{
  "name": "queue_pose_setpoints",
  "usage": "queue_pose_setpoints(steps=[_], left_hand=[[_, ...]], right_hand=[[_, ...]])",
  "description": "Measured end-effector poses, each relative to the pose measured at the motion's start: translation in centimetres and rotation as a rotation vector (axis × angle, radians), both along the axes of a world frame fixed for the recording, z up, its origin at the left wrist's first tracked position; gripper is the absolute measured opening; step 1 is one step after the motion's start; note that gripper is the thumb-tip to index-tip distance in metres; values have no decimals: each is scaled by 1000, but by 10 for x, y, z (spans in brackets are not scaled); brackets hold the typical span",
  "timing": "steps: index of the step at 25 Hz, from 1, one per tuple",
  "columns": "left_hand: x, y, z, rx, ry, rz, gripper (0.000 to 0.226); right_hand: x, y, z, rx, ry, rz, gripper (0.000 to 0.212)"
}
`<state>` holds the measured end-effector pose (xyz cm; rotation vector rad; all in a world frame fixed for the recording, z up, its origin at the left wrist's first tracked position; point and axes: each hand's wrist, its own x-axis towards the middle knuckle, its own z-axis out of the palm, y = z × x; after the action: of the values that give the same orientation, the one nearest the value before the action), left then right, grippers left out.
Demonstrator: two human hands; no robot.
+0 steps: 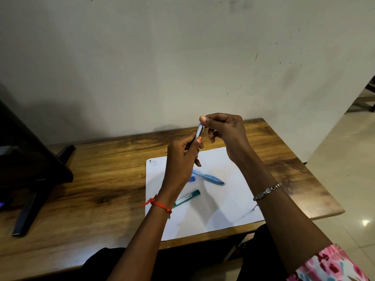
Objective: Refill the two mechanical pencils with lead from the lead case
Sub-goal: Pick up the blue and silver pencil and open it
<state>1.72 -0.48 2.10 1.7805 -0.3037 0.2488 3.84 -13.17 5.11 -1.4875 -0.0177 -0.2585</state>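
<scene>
The left hand [180, 157] holds a pencil [199, 130] up in the air above the desk [101, 169]. Its grip is closed around the lower part of the pencil, so only the shiny silver top end sticks out. The pencil leans a little to the right. The right hand [225, 132] is at the top end of that pencil. Its thumb [203, 119] and a finger pinch in at the tip, which shows a bit of blue. The grip there is narrow, but I cannot tell for sure if it holds a small cap or just touches the end.

A white paper [213, 209] lies flat on the desk under the hands. A second pencil [209, 177], light blue, lies on the paper with its tip pointing right. A small blue piece [192, 179] lies just beside it, close to the left wrist. The green lead case [187, 197] also lies on the paper, nearer the person, partly hidden behind the left wrist.

The left wrist has an orange thread [160, 204] tied on it. The right wrist has a silver bracelet [266, 191]. A dark stand [30, 169] sits on the left side of the desk.
</scene>
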Motion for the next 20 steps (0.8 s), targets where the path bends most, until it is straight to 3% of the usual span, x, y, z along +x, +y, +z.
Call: queue_pose_setpoints(steps=[10,17,20], left_hand=[[-5,1,0,19,-16,13,24],[-2,4,-2,46,-7,40,25],[-3,4,-2,57,0,34,24]], right_hand=[[3,-3,3,119,1,-59,13],[7,-10,0,248,273,224,16],[8,-12,0,190,272,273,16]])
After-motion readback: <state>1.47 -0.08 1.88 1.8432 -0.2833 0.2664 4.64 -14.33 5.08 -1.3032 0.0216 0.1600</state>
